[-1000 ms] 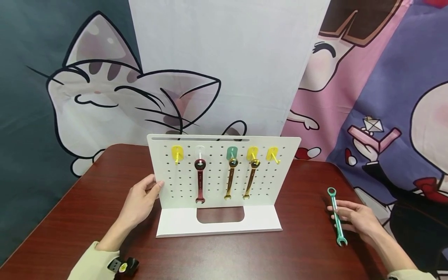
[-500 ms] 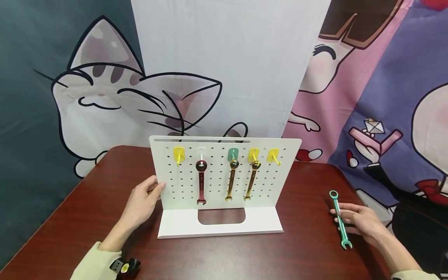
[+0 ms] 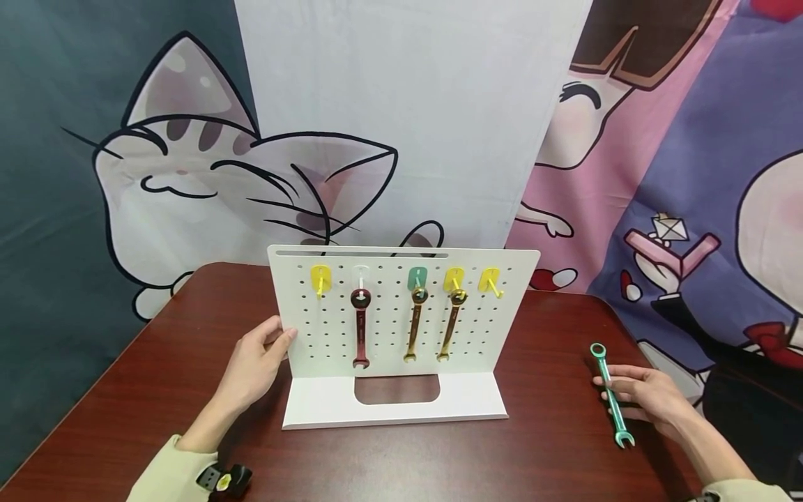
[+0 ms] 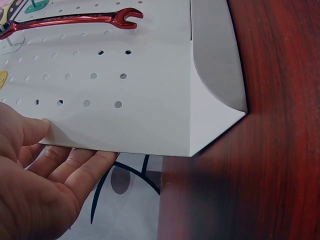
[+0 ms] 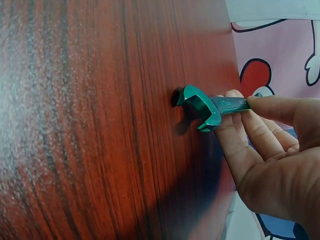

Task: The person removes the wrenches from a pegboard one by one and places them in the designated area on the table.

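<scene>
A white pegboard stand (image 3: 389, 328) stands upright on the table. My left hand (image 3: 256, 361) grips its left edge, thumb on the front face and fingers behind, as the left wrist view shows too. At the table's right side my right hand (image 3: 649, 397) holds a green combination wrench (image 3: 613, 401) between thumb and fingers, the ring end pointing away. In the right wrist view the open end of that green wrench (image 5: 200, 106) sits close over the tabletop. On the board hang a red wrench (image 3: 360, 329) and two gold wrenches, one on the green hook (image 3: 417, 277), the other (image 3: 450, 328) on a yellow hook.
Yellow hooks at the board's far left (image 3: 321, 279) and far right (image 3: 490, 281) carry nothing. The reddish-brown table (image 3: 539, 390) extends around the stand. A cartoon-printed cloth (image 3: 401, 125) hangs behind the table.
The view shifts slightly. The green wrench's open end swings a little to the right in my right hand. My left hand keeps its grip on the board, and the hanging wrenches stay put.
</scene>
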The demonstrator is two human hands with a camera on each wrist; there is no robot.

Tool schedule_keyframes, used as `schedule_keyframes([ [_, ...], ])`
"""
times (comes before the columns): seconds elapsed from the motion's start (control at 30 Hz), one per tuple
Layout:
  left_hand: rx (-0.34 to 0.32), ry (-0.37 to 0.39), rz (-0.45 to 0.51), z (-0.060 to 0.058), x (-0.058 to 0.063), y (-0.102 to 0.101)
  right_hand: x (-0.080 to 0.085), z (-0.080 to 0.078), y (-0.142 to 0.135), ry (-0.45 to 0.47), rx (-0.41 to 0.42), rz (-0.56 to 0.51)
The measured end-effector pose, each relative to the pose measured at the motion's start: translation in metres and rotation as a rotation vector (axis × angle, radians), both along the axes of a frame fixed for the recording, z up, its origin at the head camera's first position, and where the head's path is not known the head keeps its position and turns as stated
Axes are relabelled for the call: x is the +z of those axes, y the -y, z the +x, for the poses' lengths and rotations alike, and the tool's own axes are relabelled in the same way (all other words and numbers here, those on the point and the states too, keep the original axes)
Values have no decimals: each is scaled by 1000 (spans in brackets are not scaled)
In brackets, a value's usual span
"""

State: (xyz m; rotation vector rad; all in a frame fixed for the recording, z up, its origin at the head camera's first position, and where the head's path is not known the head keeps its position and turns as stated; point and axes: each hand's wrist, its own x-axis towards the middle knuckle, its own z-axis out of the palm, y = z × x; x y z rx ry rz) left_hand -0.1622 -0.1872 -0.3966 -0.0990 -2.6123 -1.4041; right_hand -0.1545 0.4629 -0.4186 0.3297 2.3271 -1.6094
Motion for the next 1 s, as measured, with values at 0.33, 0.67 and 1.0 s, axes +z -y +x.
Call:
schedule_keyframes([
  [0.33,1,-10,-4,0,0,0,-3,-4,-3,20,-10,11],
  [0.67,5,-9,-10,0,0,-1,-4,-7,-3,-2,-12,18],
  [1.0,5,-20,-13,-1,0,-1,-2,-10,-2,-1,-53,56],
])
